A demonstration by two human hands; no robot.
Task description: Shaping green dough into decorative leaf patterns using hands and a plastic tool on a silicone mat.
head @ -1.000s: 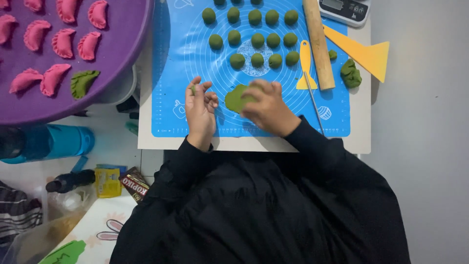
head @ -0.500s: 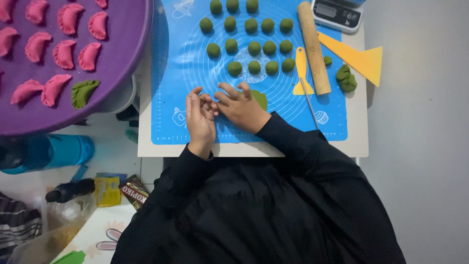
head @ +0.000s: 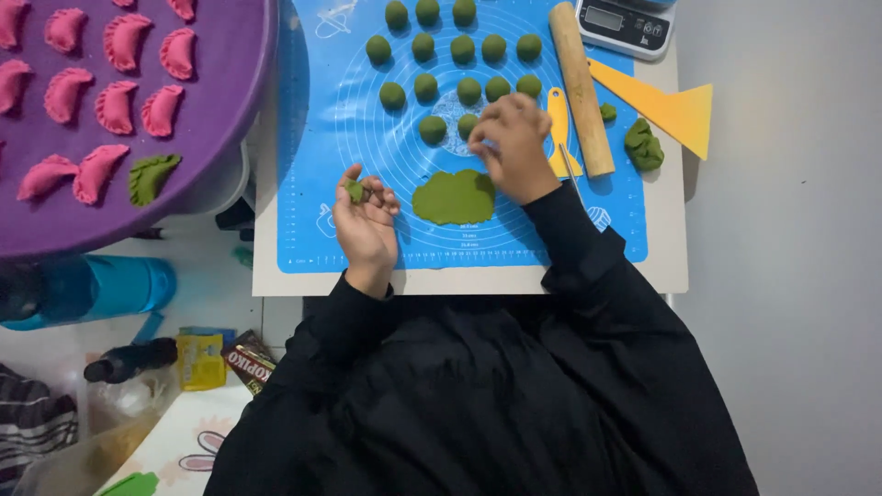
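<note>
On the blue baking mat (head: pixel 322 138) that covers most of the small desk (head: pixel 675 266), the flattened green dough disc (head: pixel 454 197) lies bare near the mat's front edge, between the two hands and touching neither. The left hand (head: pixel 365 225) rests at the front left part of the mat, its grip pinched together on a small green dough bit (head: pixel 355 191) held at the fingertips. The right hand (head: pixel 513 147) is further back, curled over the nearest of the green dough balls (head: pixel 433 129); its fingers are bent downward, but whether the grip is closed on a ball or only touching one cannot be told from above. Just right of that hand lie a yellow spatula (head: pixel 558 115) and a wooden rolling pin (head: pixel 581 87), with a yellow scraper (head: pixel 666 106) and a lump of green dough (head: pixel 642 144) toward the desk's right edge, and a kitchen scale (head: pixel 623 26) at the back right corner. A purple tray (head: pixel 234 110) of pink dumplings (head: pixel 115 106) overlaps the desk's left edge. The risks, as I judge them: the right sleeve hangs close over the disc and could drag or dent it; the thin disc may stick to the mat and tear when lifted; the rolling pin could roll if nudged.
</note>
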